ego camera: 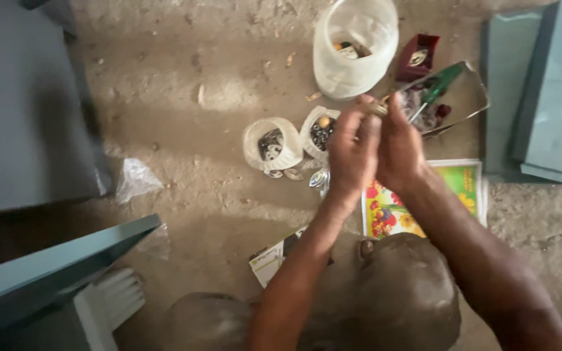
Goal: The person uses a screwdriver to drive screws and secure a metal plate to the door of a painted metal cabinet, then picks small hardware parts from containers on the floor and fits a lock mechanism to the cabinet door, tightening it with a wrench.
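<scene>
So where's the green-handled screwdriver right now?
In the head view the green-handled screwdriver lies upper right, in a clear tray, just beyond the right hand and right of the big translucent jar.

Bare forearms, sleeveless; dusty grey trousers

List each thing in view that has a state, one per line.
Left hand: closed on a small metal part, pressed against the right hand.
Right hand: pinching the same part.
Large plastic jar: upright, lidless, nearly empty.
Two small cut cups: open, holding metal bits.
Green-handled screwdriver: lying in a clear tray.
</scene>
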### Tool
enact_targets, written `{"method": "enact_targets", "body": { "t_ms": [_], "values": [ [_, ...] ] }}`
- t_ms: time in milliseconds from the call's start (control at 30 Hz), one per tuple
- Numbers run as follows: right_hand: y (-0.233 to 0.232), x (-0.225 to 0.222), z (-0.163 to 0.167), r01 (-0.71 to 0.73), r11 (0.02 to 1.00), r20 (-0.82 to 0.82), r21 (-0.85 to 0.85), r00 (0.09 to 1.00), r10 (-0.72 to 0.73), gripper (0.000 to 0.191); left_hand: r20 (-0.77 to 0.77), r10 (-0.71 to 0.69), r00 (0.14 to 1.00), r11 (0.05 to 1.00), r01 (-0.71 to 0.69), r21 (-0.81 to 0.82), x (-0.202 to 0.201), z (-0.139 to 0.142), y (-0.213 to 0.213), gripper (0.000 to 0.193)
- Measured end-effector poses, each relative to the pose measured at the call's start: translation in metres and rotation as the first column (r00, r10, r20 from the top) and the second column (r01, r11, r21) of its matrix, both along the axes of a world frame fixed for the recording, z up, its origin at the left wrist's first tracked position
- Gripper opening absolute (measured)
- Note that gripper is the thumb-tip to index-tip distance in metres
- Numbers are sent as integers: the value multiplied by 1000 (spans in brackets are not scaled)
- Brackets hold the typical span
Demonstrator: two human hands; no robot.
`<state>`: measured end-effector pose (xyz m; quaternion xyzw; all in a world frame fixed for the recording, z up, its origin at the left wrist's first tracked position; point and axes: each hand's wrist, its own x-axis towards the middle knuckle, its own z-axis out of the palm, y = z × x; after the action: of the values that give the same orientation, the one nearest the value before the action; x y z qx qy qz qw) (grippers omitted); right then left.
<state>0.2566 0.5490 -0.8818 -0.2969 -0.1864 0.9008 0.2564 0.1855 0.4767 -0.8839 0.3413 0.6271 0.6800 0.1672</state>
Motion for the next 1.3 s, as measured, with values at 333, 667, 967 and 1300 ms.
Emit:
{"method": "enact_targets", "body": {
  "t_ms": [333, 667, 967, 1300],
  "values": [
    [111, -42, -32, -314, 412, 470, 855, 804, -363, 11, 461, 78, 884, 990, -123, 68, -44, -16, 6, 19],
    [64, -41, -42, -828, -470, 588, 306, 553, -590, 15, 127, -243, 962, 970, 240, 39, -100, -12, 39, 30],
    [60, -4, -46, -861, -392, 786, 325, 476, -394, 20, -260, -487, 834, 869, 435, -234, -87, -50, 73, 32],
    [100, -113, -15, -956, -263, 959, 127, 186, -213, 23, 141, -501, 854, 853, 515, -88, -88, -63, 73, 48]
  ]
}}
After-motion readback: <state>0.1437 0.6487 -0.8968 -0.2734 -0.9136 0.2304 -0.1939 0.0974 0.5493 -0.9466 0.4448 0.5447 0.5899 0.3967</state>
